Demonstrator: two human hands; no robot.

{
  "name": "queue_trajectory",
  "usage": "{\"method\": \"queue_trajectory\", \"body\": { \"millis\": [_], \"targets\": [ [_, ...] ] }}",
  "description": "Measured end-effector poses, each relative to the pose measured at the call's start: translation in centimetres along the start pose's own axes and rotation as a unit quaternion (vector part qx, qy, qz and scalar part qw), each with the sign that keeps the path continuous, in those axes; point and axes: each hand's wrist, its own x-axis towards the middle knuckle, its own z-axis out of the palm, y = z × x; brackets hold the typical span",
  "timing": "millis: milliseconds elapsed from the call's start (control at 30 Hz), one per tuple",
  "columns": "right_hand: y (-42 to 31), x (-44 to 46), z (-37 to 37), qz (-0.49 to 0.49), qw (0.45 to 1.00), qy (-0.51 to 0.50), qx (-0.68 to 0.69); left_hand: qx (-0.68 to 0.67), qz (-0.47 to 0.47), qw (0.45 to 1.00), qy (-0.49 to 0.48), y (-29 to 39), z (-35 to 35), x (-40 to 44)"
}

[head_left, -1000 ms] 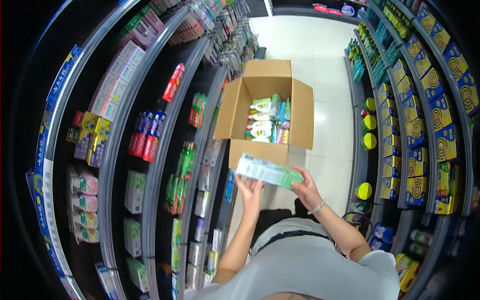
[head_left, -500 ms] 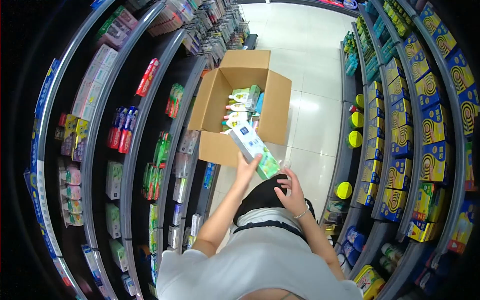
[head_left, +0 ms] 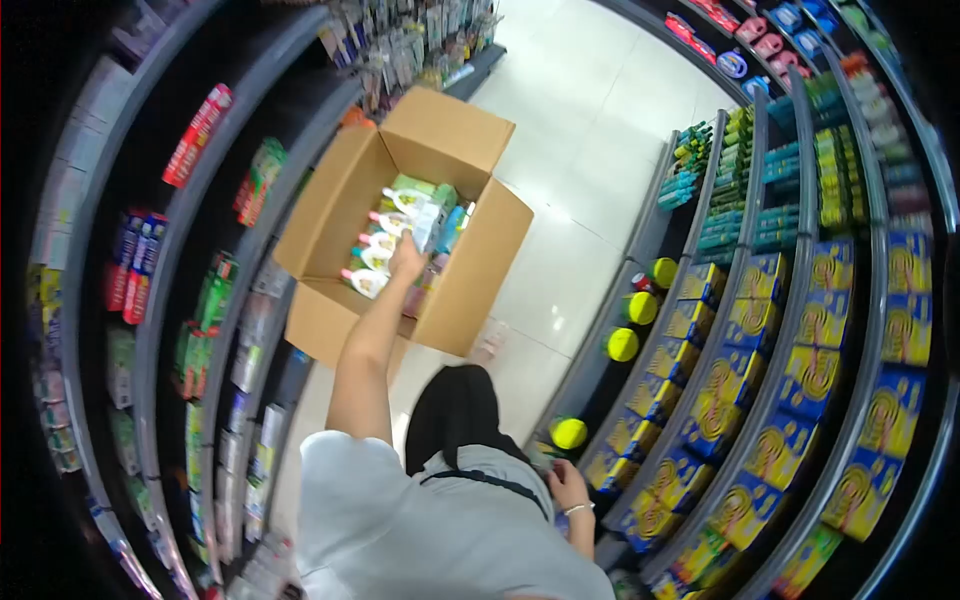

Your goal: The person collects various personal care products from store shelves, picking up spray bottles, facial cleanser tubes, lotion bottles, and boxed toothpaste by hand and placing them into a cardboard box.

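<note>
My left hand [head_left: 408, 260] reaches down into an open cardboard box [head_left: 470, 275], its fingers closed around a slim white carton [head_left: 427, 226]. Around that carton lie several white bottles [head_left: 378, 258] with pink or pale caps, plus green and blue packs partly hidden by the walls. Down by my right hip, my right hand [head_left: 568, 487] is low beside the shelf, a bracelet on its wrist. Its fingers are blurred and partly hidden, so their grip does not show. A clear crumpled piece of plastic [head_left: 490, 342] shows near the box's lower right corner.
Shelves of toothpaste boxes and toothbrush packs [head_left: 200, 310] line the left side. On the right, shelves hold yellow-and-blue boxes [head_left: 770, 375], yellow-lidded tubs [head_left: 622, 344] and green bottles [head_left: 690, 150]. Pale floor tiles [head_left: 590, 150] run between them.
My left hand has carried the white and green carton forward and down into the cardboard box. My right hand has dropped back to my hip, away from the clear plastic. The view has turned right.
</note>
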Motion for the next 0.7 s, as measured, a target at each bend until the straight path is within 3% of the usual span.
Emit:
{"method": "queue_trajectory", "body": {
  "millis": [33, 167, 233, 433, 567, 633, 700],
  "targets": [
    [2.5, 1.3, -0.3, -0.030, 0.999, 0.010, -0.019, 0.014, -0.029, 0.999, 0.003, 1.0, 0.9, 0.7],
    [2.2, 2.9, -5.1, 0.040, 0.998, -0.036, -0.032, 0.020, -0.098, 0.995, -0.029, 2.9, 4.6, 4.2],
    [4.7, 4.3, -6.4, 0.024, 0.995, -0.002, 0.095, 0.065, -0.070, 0.995, -0.014, 3.4, 6.5, 5.9],
    [4.0, 5.7, -9.3, 0.102, 0.994, -0.003, 0.051, 0.093, -0.154, 0.984, -0.016, 4.5, 10.0, 9.4],
    [2.1, 6.6, -8.6, 0.110, 0.985, -0.035, 0.127, 0.169, -0.080, 0.982, -0.007, 4.5, 10.5, 10.3],
    [1.4, 6.9, -8.5, 0.083, 0.995, -0.052, 0.025, 0.174, -0.076, 0.982, 0.001, 4.5, 10.5, 10.4],
    [2.2, 6.9, -7.9, 0.096, 0.993, -0.052, 0.050, 0.140, -0.083, 0.986, 0.047, 4.6, 10.2, 10.4]
  ]
}}
